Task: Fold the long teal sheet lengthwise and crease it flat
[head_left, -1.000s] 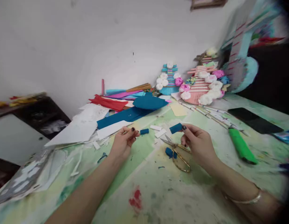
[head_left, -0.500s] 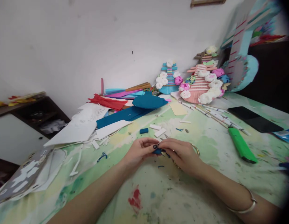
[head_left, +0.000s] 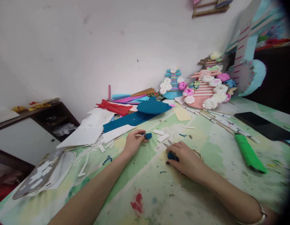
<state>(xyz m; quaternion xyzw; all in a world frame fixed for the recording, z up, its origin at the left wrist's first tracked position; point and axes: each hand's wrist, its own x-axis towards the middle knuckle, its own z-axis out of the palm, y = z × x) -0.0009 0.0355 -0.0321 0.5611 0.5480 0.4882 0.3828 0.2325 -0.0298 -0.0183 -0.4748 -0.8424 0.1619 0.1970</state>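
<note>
My left hand [head_left: 133, 144] pinches a small dark-blue block [head_left: 148, 136] by its left end, near the middle of the table. To the right, my right hand [head_left: 182, 156] is curled round another dark-blue piece [head_left: 173, 156], with gold-handled scissors [head_left: 197, 153] under and behind the palm. The scissor tips point out past the fingers, toward the white strips [head_left: 163, 137]. A small blue scrap lies just below the right hand's fingertips.
Blue sheets [head_left: 121, 121] and white paper [head_left: 81, 136] lie at the back left. A green cutter [head_left: 250, 153], a black phone [head_left: 262, 126] and striped sticks are at right. Flower-decorated instrument models [head_left: 173, 89] stand against the wall.
My hands have parted. The left moved up and left and took hold of the blue block that lay on the table; the right kept a blue piece. The view has shifted slightly.
</note>
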